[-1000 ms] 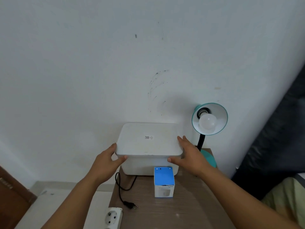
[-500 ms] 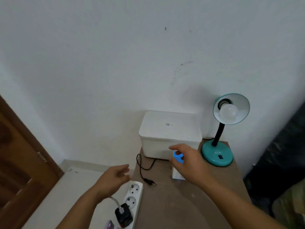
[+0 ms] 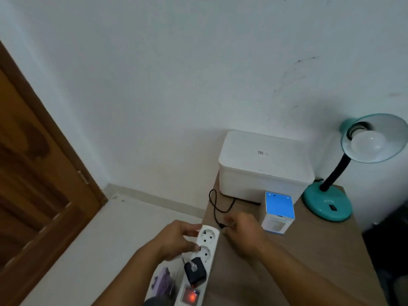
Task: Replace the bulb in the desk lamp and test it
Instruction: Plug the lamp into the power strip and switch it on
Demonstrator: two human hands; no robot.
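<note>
The white power strip (image 3: 204,250) is steadied at its far end by the left hand (image 3: 176,240), fingers curled against its left edge, probably so it stays put while a plug goes in. Just to its right, the black plug (image 3: 221,226) is pinched by the right hand (image 3: 242,234) at the near end of the black cord (image 3: 215,204), close to the free far socket. An orange-lit switch (image 3: 190,295) is seen at the strip's near end. The teal desk lamp (image 3: 326,204) is stood at the far right of the desk (image 3: 309,261), a white unlit bulb (image 3: 367,143) seated in its shade. A blue-topped bulb box (image 3: 279,212) is placed between lamp and hands
</note>
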